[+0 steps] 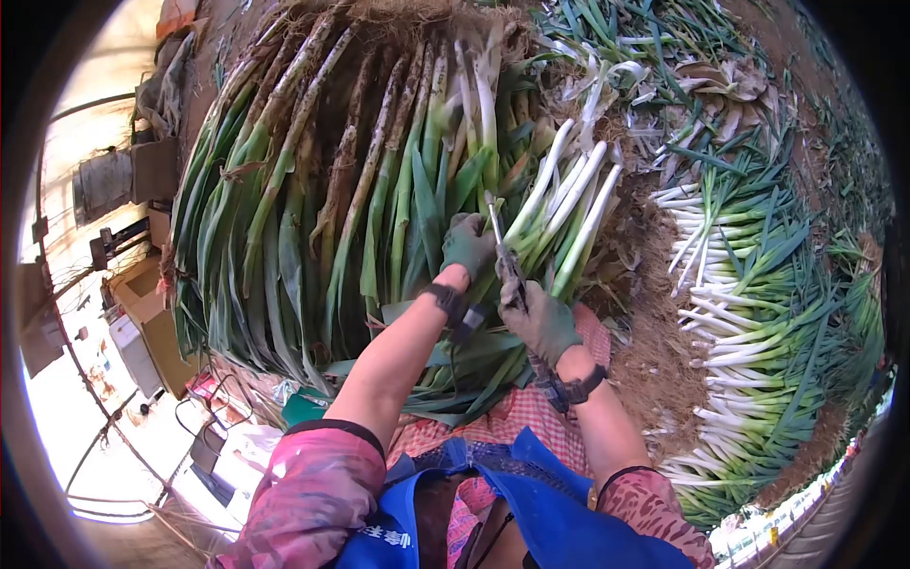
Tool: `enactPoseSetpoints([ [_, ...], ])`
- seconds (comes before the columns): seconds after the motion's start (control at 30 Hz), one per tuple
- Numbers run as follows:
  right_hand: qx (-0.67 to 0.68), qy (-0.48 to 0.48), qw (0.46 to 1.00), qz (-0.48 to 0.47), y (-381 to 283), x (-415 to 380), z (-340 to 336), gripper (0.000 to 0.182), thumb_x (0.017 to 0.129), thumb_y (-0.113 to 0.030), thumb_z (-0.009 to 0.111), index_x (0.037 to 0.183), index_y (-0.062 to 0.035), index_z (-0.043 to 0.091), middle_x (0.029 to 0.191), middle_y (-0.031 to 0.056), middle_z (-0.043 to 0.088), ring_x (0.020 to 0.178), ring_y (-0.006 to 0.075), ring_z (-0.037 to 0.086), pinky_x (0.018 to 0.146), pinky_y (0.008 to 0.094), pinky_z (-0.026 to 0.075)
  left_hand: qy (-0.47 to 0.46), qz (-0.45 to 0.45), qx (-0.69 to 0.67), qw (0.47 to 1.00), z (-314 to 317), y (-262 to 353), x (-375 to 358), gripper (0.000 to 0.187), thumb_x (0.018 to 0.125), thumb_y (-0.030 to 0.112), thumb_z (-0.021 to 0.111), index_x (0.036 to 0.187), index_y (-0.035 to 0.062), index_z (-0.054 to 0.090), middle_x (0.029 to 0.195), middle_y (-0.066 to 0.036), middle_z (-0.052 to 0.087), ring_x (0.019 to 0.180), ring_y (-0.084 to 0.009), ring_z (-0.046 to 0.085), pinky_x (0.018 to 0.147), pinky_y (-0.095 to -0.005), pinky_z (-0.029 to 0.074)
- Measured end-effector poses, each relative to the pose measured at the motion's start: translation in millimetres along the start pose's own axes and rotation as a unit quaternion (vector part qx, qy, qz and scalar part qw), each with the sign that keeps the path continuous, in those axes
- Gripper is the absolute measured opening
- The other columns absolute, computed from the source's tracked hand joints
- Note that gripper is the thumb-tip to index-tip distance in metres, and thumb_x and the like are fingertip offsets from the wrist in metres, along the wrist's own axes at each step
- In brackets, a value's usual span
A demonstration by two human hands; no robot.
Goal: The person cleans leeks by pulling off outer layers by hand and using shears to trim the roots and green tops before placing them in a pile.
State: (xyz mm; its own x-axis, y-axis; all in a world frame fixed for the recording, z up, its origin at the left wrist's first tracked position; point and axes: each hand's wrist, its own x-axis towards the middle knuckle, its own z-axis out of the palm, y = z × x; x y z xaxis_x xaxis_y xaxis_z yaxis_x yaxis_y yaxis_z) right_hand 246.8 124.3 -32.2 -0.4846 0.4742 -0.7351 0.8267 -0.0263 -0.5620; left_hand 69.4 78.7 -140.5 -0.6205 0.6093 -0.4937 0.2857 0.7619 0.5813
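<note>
My left hand (469, 248), in a green glove, is closed around the leafy part of a green onion (487, 114) whose pale stem points away from me. In my gloved right hand (542, 321) is an air blow gun (509, 264), its thin metal nozzle angled up beside the left hand. Left of the hands lies a wide row of unpeeled green onions (365, 180) with soil on stems and roots. Several peeled green onions (578, 204) with clean white stems rest just right of the nozzle. The left fingertips are partly hidden by leaves.
A long pile of peeled green onions (749, 322) runs down the right side. Root scraps and dry husks (654, 379) cover the ground between. Loose leaves (654, 28) lie at the top right. Cardboard boxes (156, 308) stand at the left, near a metal frame.
</note>
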Motion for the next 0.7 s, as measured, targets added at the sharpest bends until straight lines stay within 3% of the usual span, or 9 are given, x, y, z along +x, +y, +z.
enactPoseSetpoints([
  [0.07,-0.023,0.012,0.999,0.029,0,4,-1,0.039,0.088,-0.039,0.066,0.113,-0.0097,0.063,0.094,0.0209,0.071,0.096,0.043,0.068,0.082,0.0468,0.053,-0.019,-0.059,-0.099,0.993,-5,-1,-11,0.047,0.074,0.034,0.073,0.109,0.0043,0.067,0.117,-0.02,0.067,0.111,-0.0371,0.064,0.096,-0.0444,0.051],
  [0.17,0.051,0.046,0.996,0.06,14,25,-10,0.04,0.088,-0.04,0.065,0.112,-0.0077,0.064,0.098,0.0194,0.072,0.097,0.0389,0.069,0.084,0.0432,0.053,0.013,-0.145,-0.035,0.989,7,5,8,0.069,0.073,0.039,0.077,0.126,-0.001,0.059,0.12,-0.024,0.067,0.111,-0.0372,0.066,0.096,-0.0441,0.052],
  [0.27,0.0,0.03,0.998,0.057,18,33,-10,0.041,0.087,-0.039,0.064,0.112,-0.0061,0.064,0.102,0.0182,0.072,0.098,0.037,0.069,0.084,0.0411,0.052,-0.066,-0.212,0.052,0.974,11,34,34,0.072,0.073,0.037,0.076,0.131,0.0015,0.051,0.125,-0.025,0.065,0.117,-0.0389,0.064,0.099,-0.0437,0.051],
  [0.3,-0.004,0.033,0.998,0.049,16,34,-9,0.063,0.09,-0.059,0.052,0.109,-0.0007,0.065,0.106,0.0302,0.069,0.107,0.0469,0.065,0.091,0.0492,0.052,-0.053,-0.199,0.067,0.976,16,33,37,0.066,0.074,0.036,0.075,0.129,0.002,0.058,0.123,-0.024,0.067,0.112,-0.0386,0.067,0.099,-0.0425,0.052],
  [0.4,-0.055,0.032,0.995,0.073,28,43,-11,0.062,0.089,-0.058,0.053,0.11,-0.0008,0.065,0.104,0.0298,0.069,0.106,0.0464,0.065,0.092,0.0487,0.052,-0.127,-0.23,-0.025,0.965,22,16,44,0.059,0.073,0.035,0.074,0.123,0.0039,0.066,0.119,-0.023,0.07,0.11,-0.0385,0.068,0.098,-0.0418,0.052],
  [0.43,-0.063,0.026,0.995,0.067,34,44,-14,0.058,0.088,-0.054,0.057,0.11,-0.0011,0.064,0.103,0.0303,0.069,0.105,0.0461,0.066,0.091,0.0481,0.052,-0.096,-0.224,-0.042,0.969,29,10,41,0.048,0.074,0.032,0.074,0.113,0.0056,0.072,0.116,-0.019,0.072,0.105,-0.0322,0.07,0.096,-0.0401,0.053],
  [0.53,-0.01,0.009,0.999,0.03,41,36,-21,0.053,0.088,-0.05,0.06,0.109,-0.0017,0.065,0.102,0.0292,0.069,0.104,0.0445,0.067,0.09,0.0476,0.053,-0.107,-0.158,-0.239,0.952,36,-8,34,0.041,0.08,0.024,0.073,0.115,0.0016,0.069,0.104,-0.013,0.074,0.093,-0.0233,0.069,0.086,-0.0361,0.054],
  [0.57,0.013,0.005,1.0,0.019,40,33,-23,0.051,0.088,-0.049,0.06,0.108,-0.002,0.065,0.102,0.0288,0.069,0.103,0.044,0.067,0.089,0.0475,0.053,-0.13,-0.178,-0.28,0.934,34,-15,31,0.046,0.081,0.023,0.071,0.122,0.0014,0.066,0.111,-0.013,0.073,0.098,-0.0206,0.069,0.089,-0.0355,0.054],
  [0.7,0.004,0.024,1.0,0.008,13,35,-28,0.045,0.09,-0.046,0.061,0.108,-0.005,0.065,0.097,0.0259,0.07,0.097,0.0436,0.068,0.084,0.0469,0.054,-0.193,-0.192,-0.462,0.844,11,-28,20,0.053,0.087,0.018,0.071,0.134,0.0019,0.053,0.112,-0.01,0.068,0.095,-0.0225,0.066,0.088,-0.0366,0.054],
])
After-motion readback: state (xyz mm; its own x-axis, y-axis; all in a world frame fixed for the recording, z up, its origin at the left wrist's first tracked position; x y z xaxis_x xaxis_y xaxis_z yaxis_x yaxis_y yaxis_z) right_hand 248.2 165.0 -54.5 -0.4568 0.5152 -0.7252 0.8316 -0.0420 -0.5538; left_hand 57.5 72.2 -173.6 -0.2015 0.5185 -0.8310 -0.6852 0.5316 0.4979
